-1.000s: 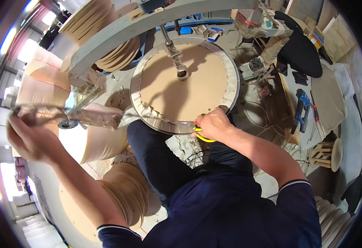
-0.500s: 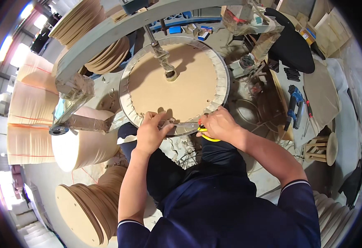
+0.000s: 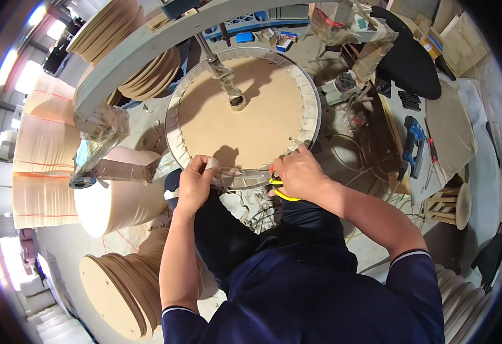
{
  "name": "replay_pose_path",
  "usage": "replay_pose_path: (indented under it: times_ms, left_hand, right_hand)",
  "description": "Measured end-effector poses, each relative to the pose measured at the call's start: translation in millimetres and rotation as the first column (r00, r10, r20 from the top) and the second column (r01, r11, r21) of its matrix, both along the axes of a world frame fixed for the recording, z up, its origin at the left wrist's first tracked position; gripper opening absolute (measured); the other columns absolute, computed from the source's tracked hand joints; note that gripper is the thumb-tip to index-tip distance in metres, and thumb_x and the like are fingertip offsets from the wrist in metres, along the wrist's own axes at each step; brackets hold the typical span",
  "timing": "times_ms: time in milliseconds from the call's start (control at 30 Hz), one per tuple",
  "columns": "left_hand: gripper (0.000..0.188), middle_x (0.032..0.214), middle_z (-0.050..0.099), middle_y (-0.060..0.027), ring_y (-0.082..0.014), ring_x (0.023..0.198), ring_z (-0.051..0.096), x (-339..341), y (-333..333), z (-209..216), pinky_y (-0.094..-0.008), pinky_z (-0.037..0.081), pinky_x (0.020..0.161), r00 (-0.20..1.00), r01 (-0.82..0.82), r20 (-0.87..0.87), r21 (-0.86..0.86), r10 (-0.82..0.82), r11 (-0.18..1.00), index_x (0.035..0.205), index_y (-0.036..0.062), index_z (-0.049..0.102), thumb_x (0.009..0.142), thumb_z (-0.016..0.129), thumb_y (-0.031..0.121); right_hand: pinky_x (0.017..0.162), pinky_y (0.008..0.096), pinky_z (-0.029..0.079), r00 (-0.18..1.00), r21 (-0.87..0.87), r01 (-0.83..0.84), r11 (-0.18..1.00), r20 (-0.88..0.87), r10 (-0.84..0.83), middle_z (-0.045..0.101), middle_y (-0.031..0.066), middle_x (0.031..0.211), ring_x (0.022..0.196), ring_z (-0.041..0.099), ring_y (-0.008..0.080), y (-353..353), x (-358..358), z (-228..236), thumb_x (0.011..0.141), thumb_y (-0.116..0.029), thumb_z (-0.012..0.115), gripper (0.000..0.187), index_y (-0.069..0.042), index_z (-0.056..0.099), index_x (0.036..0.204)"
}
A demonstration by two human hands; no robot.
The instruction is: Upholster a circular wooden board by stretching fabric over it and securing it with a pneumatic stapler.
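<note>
A round wooden board (image 3: 216, 123) lies flat before me, its rim wrapped in pleated pale fabric (image 3: 307, 114). At its near edge my right hand (image 3: 299, 175) is closed round the scissors (image 3: 286, 196), which have yellow and red handles. Their blades reach left along the fabric edge; how far they are parted is hard to tell. My left hand (image 3: 195, 182) pinches a bit of the pale fabric at the near left edge, close to the blade tips. A metal rod (image 3: 221, 77), partly wrapped in film, stands on the middle of the board.
A grey curved frame (image 3: 130, 51) arches over the board's far left. Stacks of wooden discs (image 3: 110, 295) stand at left, beside a big white roll (image 3: 119, 195). On the right-hand table lie a blue staple gun (image 3: 414, 146) and a red-handled screwdriver (image 3: 432, 150). Fabric scraps (image 3: 249, 209) lie below the board.
My left hand has moved a little left and turned, with fabric held between thumb and fingers. My right hand, with the scissors, has shifted slightly left.
</note>
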State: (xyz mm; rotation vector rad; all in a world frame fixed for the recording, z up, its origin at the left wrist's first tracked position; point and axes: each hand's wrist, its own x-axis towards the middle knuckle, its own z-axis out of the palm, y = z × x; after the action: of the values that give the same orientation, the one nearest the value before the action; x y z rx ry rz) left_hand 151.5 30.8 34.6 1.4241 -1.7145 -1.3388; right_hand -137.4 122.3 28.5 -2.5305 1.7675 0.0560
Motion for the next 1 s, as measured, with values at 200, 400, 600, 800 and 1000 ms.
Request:
replay_pose_path:
  times_ms: [200, 400, 600, 800, 1000]
  left_hand:
    - [0.008, 0.094, 0.071, -0.0002, -0.0090, 0.082, 0.062, 12, -9, 21, -0.0274, 0.052, 0.076, 0.971, -0.061, -0.233, -0.047, 0.048, 0.997, 0.110, 0.0033, 0.067, 0.103, 0.068, 0.007]
    - [0.040, 0.099, 0.076, -0.0156, -0.0277, 0.087, 0.074, -4, 20, 35, -0.0387, 0.058, 0.079, 0.911, 0.219, 0.369, -0.056, -0.184, 0.974, 0.115, 0.0014, 0.071, 0.097, 0.079, 0.037]
    - [0.030, 0.107, 0.075, -0.0133, -0.0352, 0.092, 0.074, -22, 55, -12, -0.0430, 0.059, 0.078, 0.860, 0.252, 0.501, -0.246, -0.100, 0.936, 0.106, 0.0050, 0.072, 0.090, 0.084, 0.027]
    - [0.017, 0.098, 0.074, -0.0134, -0.0309, 0.082, 0.072, -18, 50, -20, -0.0388, 0.056, 0.075, 0.971, 0.105, 0.237, -0.270, -0.039, 0.957, 0.107, 0.0026, 0.069, 0.096, 0.077, 0.013]
    - [0.017, 0.086, 0.074, -0.0147, -0.0296, 0.075, 0.071, -19, 39, -3, -0.0379, 0.056, 0.072, 0.983, 0.010, 0.186, -0.077, 0.005, 0.997, 0.109, 0.0014, 0.066, 0.102, 0.071, 0.016]
  right_hand:
    - [0.085, 0.0398, 0.044, 0.998, -0.051, -0.058, 0.997, -0.026, 0.057, 0.070, 0.0023, 0.073, 0.069, 0.071, 0.0214, -8, 4, -12, 0.083, -0.073, 0.073, 0.061, -0.014, 0.069, 0.098]
    - [0.086, 0.0397, 0.044, 0.996, -0.060, -0.055, 0.997, -0.072, 0.051, 0.072, 0.0036, 0.074, 0.071, 0.072, 0.0218, -5, 3, -9, 0.082, -0.072, 0.074, 0.061, -0.013, 0.069, 0.097]
    - [0.087, 0.0399, 0.043, 0.999, -0.101, -0.045, 0.994, -0.024, 0.042, 0.073, 0.0038, 0.077, 0.072, 0.072, 0.0218, -4, 5, -13, 0.082, -0.071, 0.076, 0.060, -0.013, 0.068, 0.097]
    - [0.087, 0.0395, 0.043, 0.998, -0.121, -0.032, 0.992, -0.055, 0.025, 0.072, 0.0031, 0.077, 0.074, 0.072, 0.0207, 1, 4, -8, 0.083, -0.068, 0.077, 0.057, -0.014, 0.068, 0.099]
    - [0.087, 0.0399, 0.043, 0.999, 0.103, -0.018, 0.995, -0.034, 0.021, 0.072, 0.0049, 0.079, 0.078, 0.072, 0.0207, -6, 9, -8, 0.083, -0.069, 0.075, 0.060, -0.012, 0.069, 0.100]
